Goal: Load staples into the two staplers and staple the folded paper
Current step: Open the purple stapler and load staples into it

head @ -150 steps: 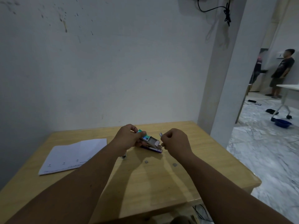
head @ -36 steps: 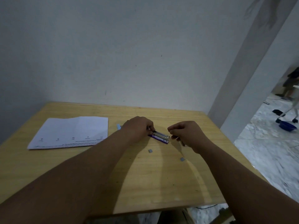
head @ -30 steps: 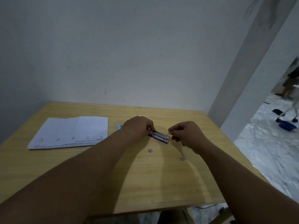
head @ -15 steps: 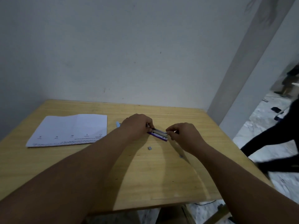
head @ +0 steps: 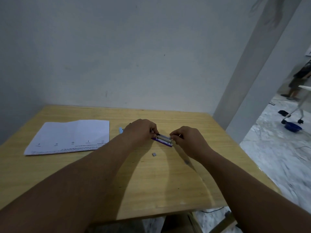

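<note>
A small purple stapler (head: 162, 140) lies opened on the wooden table (head: 151, 182), its metal staple channel facing up. My left hand (head: 140, 132) grips its rear end. My right hand (head: 186, 140) pinches something small at the stapler's front tip; what it pinches is too small to tell, likely a staple strip. The folded white paper (head: 70, 136) lies flat at the table's left. A light blue object (head: 120, 130), perhaps the second stapler, peeks out behind my left wrist. Two small grey staple pieces (head: 154, 154) (head: 186, 162) lie on the table.
A white wall stands right behind the table, with a pillar (head: 252, 73) at the right. Beyond it is a marble floor with a person (head: 297, 79), a blue basin (head: 293, 127) and a wheeled table leg.
My right hand has moved left to the stapler's front tip. My left hand keeps holding the stapler's rear. The view tilted down from the earliest frame.
</note>
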